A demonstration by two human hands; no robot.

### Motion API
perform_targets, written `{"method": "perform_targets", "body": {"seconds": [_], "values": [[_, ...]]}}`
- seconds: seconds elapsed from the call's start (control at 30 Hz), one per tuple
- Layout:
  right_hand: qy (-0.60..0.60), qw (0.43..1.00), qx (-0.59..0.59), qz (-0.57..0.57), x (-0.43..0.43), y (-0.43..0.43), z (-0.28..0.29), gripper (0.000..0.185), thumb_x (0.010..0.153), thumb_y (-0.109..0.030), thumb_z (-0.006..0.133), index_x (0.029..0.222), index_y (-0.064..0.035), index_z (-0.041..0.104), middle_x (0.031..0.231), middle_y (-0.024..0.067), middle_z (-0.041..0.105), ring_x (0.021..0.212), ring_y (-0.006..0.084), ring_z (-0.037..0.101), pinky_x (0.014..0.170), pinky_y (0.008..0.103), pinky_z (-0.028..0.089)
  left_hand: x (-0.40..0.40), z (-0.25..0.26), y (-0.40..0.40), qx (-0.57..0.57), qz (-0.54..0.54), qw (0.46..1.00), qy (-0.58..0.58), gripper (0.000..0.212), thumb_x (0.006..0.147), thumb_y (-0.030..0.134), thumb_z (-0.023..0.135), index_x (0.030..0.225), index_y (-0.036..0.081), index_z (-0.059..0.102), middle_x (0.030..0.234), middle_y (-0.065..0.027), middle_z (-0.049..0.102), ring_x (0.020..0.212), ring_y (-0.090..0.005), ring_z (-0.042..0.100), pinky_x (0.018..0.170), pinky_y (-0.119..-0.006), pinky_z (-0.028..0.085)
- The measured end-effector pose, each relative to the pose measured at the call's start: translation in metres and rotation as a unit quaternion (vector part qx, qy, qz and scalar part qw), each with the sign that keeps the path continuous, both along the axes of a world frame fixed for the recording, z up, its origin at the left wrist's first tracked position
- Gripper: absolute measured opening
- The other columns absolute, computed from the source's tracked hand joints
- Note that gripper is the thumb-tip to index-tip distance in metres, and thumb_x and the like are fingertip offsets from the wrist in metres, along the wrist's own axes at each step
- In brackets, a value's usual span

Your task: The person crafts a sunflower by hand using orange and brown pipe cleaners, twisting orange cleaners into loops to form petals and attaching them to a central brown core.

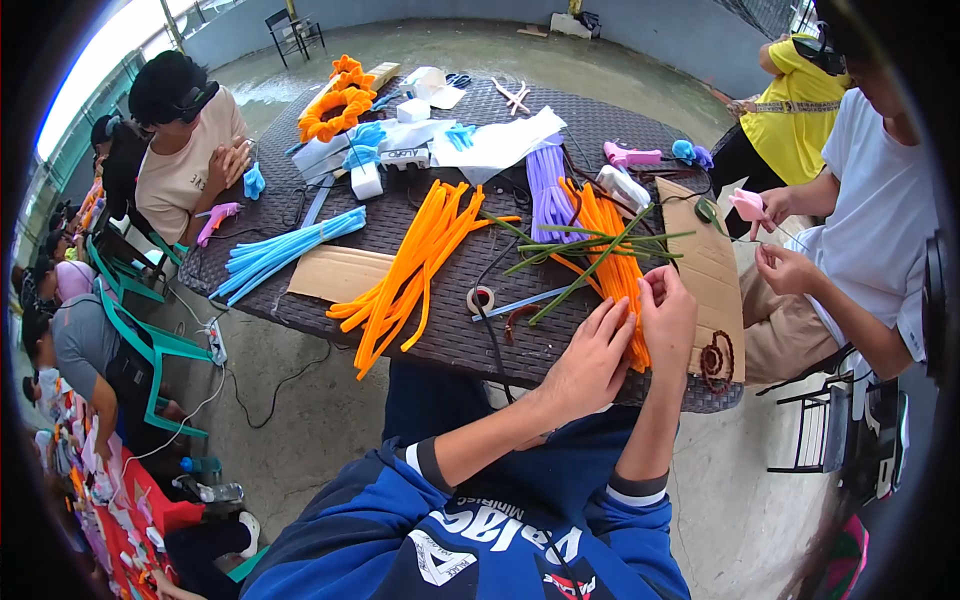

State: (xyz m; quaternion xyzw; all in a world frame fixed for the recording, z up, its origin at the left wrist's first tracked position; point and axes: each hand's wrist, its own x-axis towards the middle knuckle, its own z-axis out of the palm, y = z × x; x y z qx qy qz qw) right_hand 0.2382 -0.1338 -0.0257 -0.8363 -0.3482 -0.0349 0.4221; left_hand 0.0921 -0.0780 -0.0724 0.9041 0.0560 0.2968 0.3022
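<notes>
A bundle of orange pipe cleaners (611, 259) lies on the dark woven-look table (450, 315), running toward me. Across its near part my left hand (589, 364) is curled, fingertips on the strands and thumb partly hidden. My right hand (667, 315) is at the bundle's right edge, with thumb and fingertips brought together; what is pinched there is too small to make out. Several dark green pipe cleaners (592, 244) lie crosswise over the orange ones, just beyond my fingers. Under my right hand's side is a cardboard sheet (701, 259) with a coiled brown pipe cleaner (716, 361).
Left lie loose orange pipe cleaners (420, 277), a light blue bundle (292, 244) and a tape roll (480, 300). A black cable (491, 330) hangs over the near edge. Purple pipe cleaners (551, 187) and a pink glue gun (630, 155) lie farther back. People sit at both sides.
</notes>
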Motion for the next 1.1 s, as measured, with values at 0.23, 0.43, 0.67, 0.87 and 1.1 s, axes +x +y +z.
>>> {"method": "perform_targets", "body": {"seconds": [0.23, 0.43, 0.67, 0.87, 1.1], "values": [[-0.1, 0.995, -0.021, -0.017, 0.001, -0.006, 0.026, 0.009, 0.094, -0.008, 0.067, 0.094, 0.0015, 0.066, 0.08, 0.0151, 0.071, 0.074, 0.0231, 0.071, 0.068, 0.0369, 0.054, -0.001, 0.001, -0.001, 0.015, 0.002, 1.0, 0.012, 0.069, 0.085, 0.004, 0.065, 0.149, -0.006, 0.041, 0.157, -0.028, 0.032, 0.148, -0.0455, 0.03, 0.12, -0.052, 0.033], [-0.064, 0.996, -0.061, -0.023, -0.036, -0.066, 0.076, 0.008, 0.091, -0.007, 0.068, 0.093, 0.0012, 0.066, 0.086, 0.0171, 0.071, 0.08, 0.0302, 0.072, 0.073, 0.0382, 0.055, 0.0, 0.001, -0.001, 0.017, 0.013, 1.0, 0.012, 0.066, 0.083, -0.001, 0.061, 0.146, -0.006, 0.044, 0.155, -0.0278, 0.034, 0.146, -0.0463, 0.031, 0.119, -0.053, 0.033], [-0.037, 0.999, 0.006, -0.005, -0.034, -0.092, 0.074, 0.007, 0.092, -0.002, 0.069, 0.095, 0.0034, 0.066, 0.084, 0.0129, 0.066, 0.077, 0.0194, 0.067, 0.072, 0.0313, 0.054, 0.008, 0.022, 0.011, -0.125, -0.009, 0.99, -0.066, 0.062, 0.081, -0.006, 0.058, 0.142, -0.002, 0.05, 0.134, -0.0232, 0.053, 0.129, -0.0425, 0.049, 0.11, -0.048, 0.041], [-0.032, 0.998, 0.051, 0.001, -0.038, -0.088, 0.066, 0.005, 0.093, -0.001, 0.068, 0.095, 0.0036, 0.066, 0.086, 0.0124, 0.066, 0.076, 0.0194, 0.065, 0.072, 0.0305, 0.053, 0.04, 0.028, 0.049, -0.277, -0.034, 0.957, -0.085, 0.059, 0.086, -0.003, 0.06, 0.144, -0.004, 0.05, 0.14, -0.0181, 0.055, 0.121, -0.0239, 0.061, 0.093, -0.033, 0.053], [-0.091, 0.989, 0.109, -0.039, -0.058, -0.113, 0.084, 0.004, 0.093, 0.004, 0.066, 0.097, 0.0034, 0.066, 0.083, 0.0108, 0.063, 0.076, 0.0157, 0.064, 0.071, 0.0267, 0.051, 0.053, 0.023, 0.068, -0.268, -0.023, 0.962, -0.042, 0.058, 0.088, -0.001, 0.06, 0.144, -0.009, 0.046, 0.151, -0.0214, 0.044, 0.125, -0.0252, 0.059, 0.099, -0.032, 0.052]]}}
